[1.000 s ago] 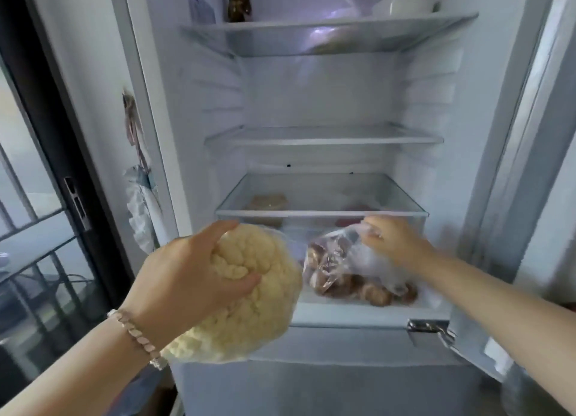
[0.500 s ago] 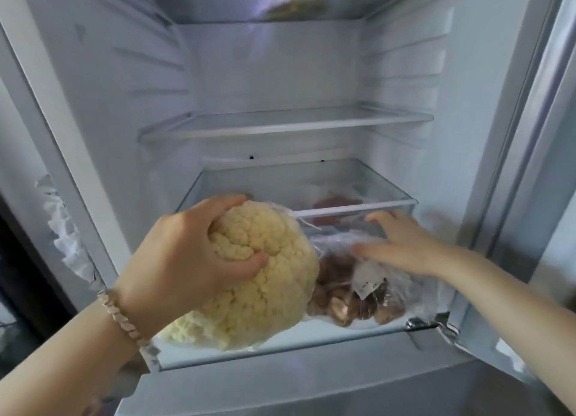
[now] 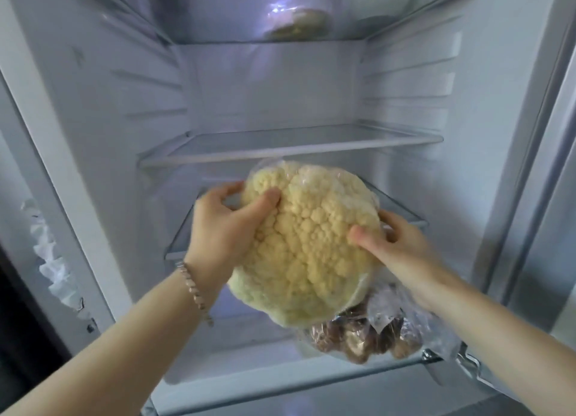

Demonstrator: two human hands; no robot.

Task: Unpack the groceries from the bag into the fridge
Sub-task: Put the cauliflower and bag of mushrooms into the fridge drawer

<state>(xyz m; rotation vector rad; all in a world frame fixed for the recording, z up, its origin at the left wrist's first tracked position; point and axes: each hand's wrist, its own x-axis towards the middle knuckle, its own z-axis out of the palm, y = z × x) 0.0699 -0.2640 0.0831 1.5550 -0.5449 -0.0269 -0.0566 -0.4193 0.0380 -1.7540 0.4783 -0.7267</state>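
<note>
Both the left hand (image 3: 218, 228) and right hand (image 3: 392, 244) have fingers clamped on the wrapped cauliflower (image 3: 308, 244), held directly above the bagged mushrooms (image 3: 364, 337), facing the glass shelf (image 3: 184, 244) behind.

The knobbly, matt cream cauliflower head (image 3: 307, 247) sits in thin glossy clear plastic film. The brown mushrooms' crinkled transparent plastic bag (image 3: 386, 328) shines. The clear fridge shelves (image 3: 290, 149) look like smooth glass, white-edged.
</note>
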